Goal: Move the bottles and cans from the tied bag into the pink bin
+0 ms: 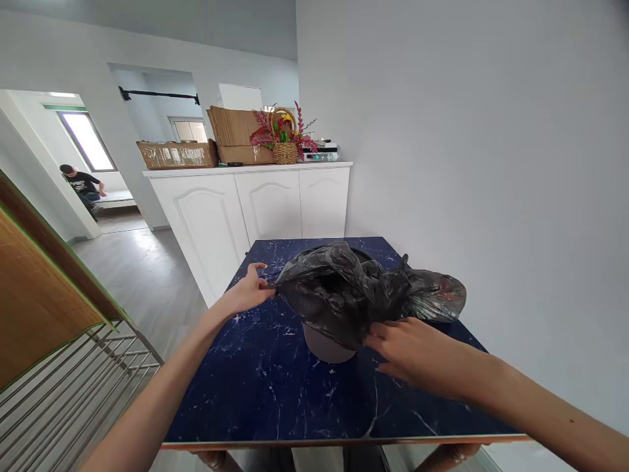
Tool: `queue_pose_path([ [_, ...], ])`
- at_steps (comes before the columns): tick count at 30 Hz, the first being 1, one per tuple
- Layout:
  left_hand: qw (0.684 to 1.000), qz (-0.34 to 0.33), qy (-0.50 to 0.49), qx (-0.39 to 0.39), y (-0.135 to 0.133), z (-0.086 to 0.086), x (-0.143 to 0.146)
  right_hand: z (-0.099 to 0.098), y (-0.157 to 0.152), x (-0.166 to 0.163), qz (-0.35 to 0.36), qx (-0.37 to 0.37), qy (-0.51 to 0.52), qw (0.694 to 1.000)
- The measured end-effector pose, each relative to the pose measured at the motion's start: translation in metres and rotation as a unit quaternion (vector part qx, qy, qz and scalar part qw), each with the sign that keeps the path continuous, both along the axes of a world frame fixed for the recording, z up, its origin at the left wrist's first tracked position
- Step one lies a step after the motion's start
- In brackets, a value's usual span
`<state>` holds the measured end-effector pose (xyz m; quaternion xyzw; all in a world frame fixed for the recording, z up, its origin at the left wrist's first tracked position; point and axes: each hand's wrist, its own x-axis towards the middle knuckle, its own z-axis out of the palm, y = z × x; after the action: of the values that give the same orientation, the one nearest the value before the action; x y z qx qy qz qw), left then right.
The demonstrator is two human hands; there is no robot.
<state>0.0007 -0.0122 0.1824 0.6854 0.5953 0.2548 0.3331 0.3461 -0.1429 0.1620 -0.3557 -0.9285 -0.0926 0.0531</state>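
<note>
A black plastic bag [319,305] is spread over a small grey bin [330,346] on the dark blue marbled table [255,387]. At the left, my left hand [249,290] pinches the bag's edge between thumb and fingers and holds it stretched outward. The fingers of my right hand [410,351] are curled on the bag's near right edge, low beside the bin; their tips are partly hidden. Against the bag's right side lies a filled dark plastic bag [439,295] with coloured contents showing through. Most of the bin is covered.
Behind the table stands a white cabinet [275,203] with cardboard boxes [236,137] and a flower basket [285,153] on top. A metal rack [113,357] is at the left. Far left, a person [83,183] sits in another room. The wall [481,164] borders the right.
</note>
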Motion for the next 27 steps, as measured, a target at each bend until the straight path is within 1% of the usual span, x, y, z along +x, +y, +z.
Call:
queue_pose_path([
  [2,0.998,-0.024,0.009,0.061,-0.001,-0.002,-0.003,0.015,-0.009,0.0,0.013,-0.065,0.06,0.996],
  [4,0.985,-0.064,0.004,0.16,-0.004,0.004,-0.003,0.032,-0.016,-0.003,0.028,-0.123,0.141,0.982],
  [5,0.976,-0.079,0.0,0.205,-0.006,0.008,-0.001,0.04,-0.017,-0.005,0.034,-0.13,0.179,0.975],
  [6,0.967,-0.083,0.0,0.24,-0.008,0.013,0.003,0.045,-0.017,-0.007,0.039,-0.119,0.211,0.969],
  [8,0.955,-0.061,0.018,0.291,-0.009,0.023,0.014,0.047,-0.009,-0.01,0.041,-0.062,0.265,0.961],
  [10,0.946,-0.018,0.036,0.322,-0.006,0.03,0.028,0.04,0.004,-0.01,0.025,-0.007,0.306,0.952],
  [11,0.944,-0.001,0.035,0.329,-0.003,0.031,0.035,0.036,0.011,-0.009,0.01,0.006,0.324,0.946],
  [14,0.949,0.027,-0.006,0.315,0.011,0.033,0.054,0.022,0.034,-0.005,-0.053,-0.005,0.362,0.931],
  [16,0.947,0.035,-0.04,0.315,0.022,0.032,0.063,0.018,0.047,-0.002,-0.091,-0.037,0.392,0.915],
  [18,0.947,0.052,-0.06,0.31,0.035,0.032,0.071,0.016,0.059,0.001,-0.121,-0.082,0.433,0.889],
  [20,0.958,0.065,-0.059,0.273,0.048,0.032,0.076,0.017,0.069,0.002,-0.148,-0.135,0.474,0.857],
  [22,0.972,0.068,-0.055,0.218,0.064,0.03,0.078,0.017,0.079,0.003,-0.174,-0.185,0.509,0.823],
  [24,0.983,0.063,-0.049,0.168,0.08,0.025,0.08,0.014,0.089,0.003,-0.191,-0.215,0.549,0.785],
  [26,0.991,0.052,-0.044,0.116,0.093,0.017,0.08,0.008,0.101,0.005,-0.197,-0.242,0.598,0.739],
  [27,0.994,0.043,-0.042,0.091,0.099,0.013,0.079,0.003,0.107,0.006,-0.191,-0.263,0.624,0.71],
])
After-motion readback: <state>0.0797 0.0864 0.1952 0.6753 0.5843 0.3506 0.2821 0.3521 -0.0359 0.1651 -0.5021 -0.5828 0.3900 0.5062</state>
